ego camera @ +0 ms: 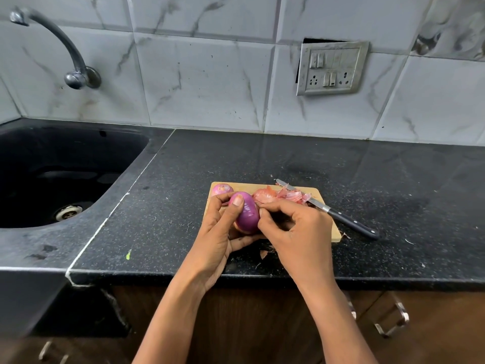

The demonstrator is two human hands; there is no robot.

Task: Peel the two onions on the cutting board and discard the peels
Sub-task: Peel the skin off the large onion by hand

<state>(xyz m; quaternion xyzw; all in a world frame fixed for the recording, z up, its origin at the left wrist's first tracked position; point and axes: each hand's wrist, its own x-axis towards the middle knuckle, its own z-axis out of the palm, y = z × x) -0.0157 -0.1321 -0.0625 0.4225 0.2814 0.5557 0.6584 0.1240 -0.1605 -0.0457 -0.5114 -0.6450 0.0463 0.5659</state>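
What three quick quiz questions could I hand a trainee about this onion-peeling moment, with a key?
1. True or false: the knife lies partly on the cutting board, with no hand on it.
2. Where do the loose peels lie? A) in the sink B) on the board, beyond the hands C) on the floor
3. Which hand cradles the held onion while the other pinches at its end?
Key: 1 true. 2 B. 3 the left hand; the right hand pinches.

Glossy onion (246, 214) — wooden board (325, 227).
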